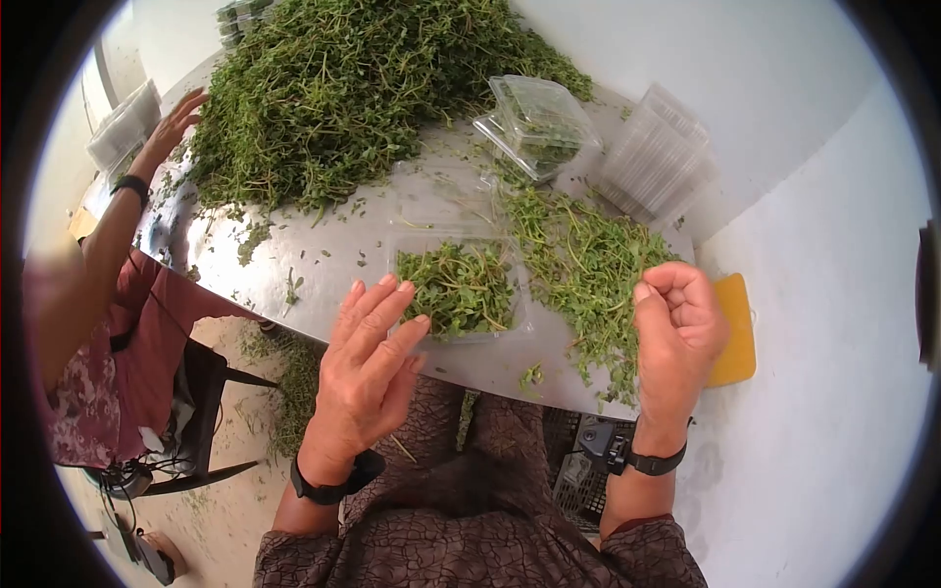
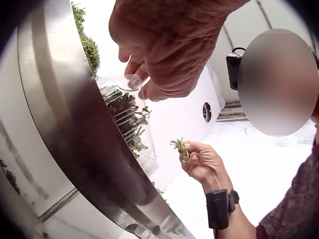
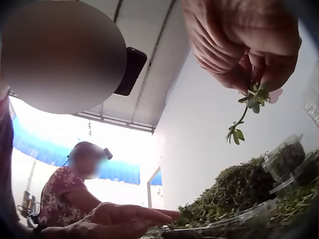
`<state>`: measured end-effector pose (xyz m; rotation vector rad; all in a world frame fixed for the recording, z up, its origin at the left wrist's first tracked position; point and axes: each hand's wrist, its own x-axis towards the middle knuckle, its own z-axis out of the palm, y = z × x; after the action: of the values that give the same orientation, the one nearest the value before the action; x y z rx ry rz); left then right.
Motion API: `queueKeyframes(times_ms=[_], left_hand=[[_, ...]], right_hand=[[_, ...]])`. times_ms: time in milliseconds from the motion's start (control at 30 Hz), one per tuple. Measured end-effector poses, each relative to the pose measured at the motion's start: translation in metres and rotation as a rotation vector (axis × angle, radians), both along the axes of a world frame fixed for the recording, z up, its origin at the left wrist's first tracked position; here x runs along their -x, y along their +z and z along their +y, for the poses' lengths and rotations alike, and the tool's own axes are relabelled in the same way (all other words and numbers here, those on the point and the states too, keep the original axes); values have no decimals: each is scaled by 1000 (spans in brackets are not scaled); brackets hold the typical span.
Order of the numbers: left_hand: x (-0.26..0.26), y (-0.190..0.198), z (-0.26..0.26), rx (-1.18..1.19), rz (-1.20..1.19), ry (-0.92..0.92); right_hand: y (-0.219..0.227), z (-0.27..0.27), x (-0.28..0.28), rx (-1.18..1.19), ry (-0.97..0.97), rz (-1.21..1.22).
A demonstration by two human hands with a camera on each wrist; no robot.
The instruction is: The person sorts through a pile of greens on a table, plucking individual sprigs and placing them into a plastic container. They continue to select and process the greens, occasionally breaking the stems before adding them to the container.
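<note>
A clear plastic punnet (image 1: pixel 461 294) half full of green herb sprigs sits near the front edge of a metal table (image 1: pixel 323 265). My left hand (image 1: pixel 377 338) hovers at its left side, fingers straight and holding nothing; from below, the left hand (image 2: pixel 164 55) is just over the punnet (image 2: pixel 129 117). My right hand (image 1: pixel 676 318) is raised to the right of the punnet, fingers curled. It pinches a small herb sprig (image 3: pixel 246 107), also visible as a sprig (image 2: pixel 180 148) in the left wrist view. A loose heap of sprigs (image 1: pixel 588 269) lies under the right hand.
A big pile of herbs (image 1: pixel 343 88) covers the far table. Open filled punnets (image 1: pixel 539 127) and a stack of empty ones (image 1: pixel 657 157) stand at the back right. Another person (image 1: pixel 108 284) sits at the left, a hand (image 1: pixel 176 122) on the pile. A yellow thing (image 1: pixel 737 333) lies right.
</note>
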<state>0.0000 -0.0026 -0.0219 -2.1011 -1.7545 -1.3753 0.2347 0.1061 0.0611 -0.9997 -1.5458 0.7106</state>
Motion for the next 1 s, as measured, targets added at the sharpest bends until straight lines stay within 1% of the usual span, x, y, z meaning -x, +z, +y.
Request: queueKeyframes(times_ms=[67, 200, 267, 333, 400, 467, 533, 600, 633, 700, 733, 800, 833, 867, 933, 1000], left_hand=[[0, -2, 1, -8, 3, 0], [0, -2, 1, -7, -3, -16], [0, -2, 2, -8, -4, -20], [0, 0, 3, 2, -11, -27], [1, 1, 4, -7, -13, -19], [2, 0, 2, 8, -19, -24], [2, -1, 4, 2, -23, -22], [2, -1, 5, 8, -23, -28], [2, -1, 5, 6, -18, -29], [1, 0, 7, 12, -20, -36], [0, 1, 7, 10, -20, -42], [0, 0, 9, 12, -12, -46], [0, 1, 9, 11, -7, -48], [0, 2, 10, 11, -4, -48], [0, 4, 9, 48, -12, -54], [0, 4, 9, 60, 7, -56]], right_hand=[[1, -2, 14, -67, 62, 19], [-9, 1, 41, -53, 121, -25], [-21, 6, 48, -28, 153, -42], [-30, 10, 53, 107, 179, -172], [-33, 13, 48, 60, 195, -166], [-33, 11, 39, 86, 106, -173], [-31, 8, 30, 104, 89, -219], [-33, 5, 24, -133, 121, -427], [-33, 4, 24, -127, 122, -428], [-33, 0, 25, -340, 162, -585], [-31, -1, 27, -335, 161, -584], [-29, -2, 33, -398, 250, -674], [-31, -4, 34, -391, 289, -693], [-32, -3, 35, -390, 288, -691], [-35, -2, 37, -434, 322, -763], [-39, -1, 36, -439, 303, -797]])
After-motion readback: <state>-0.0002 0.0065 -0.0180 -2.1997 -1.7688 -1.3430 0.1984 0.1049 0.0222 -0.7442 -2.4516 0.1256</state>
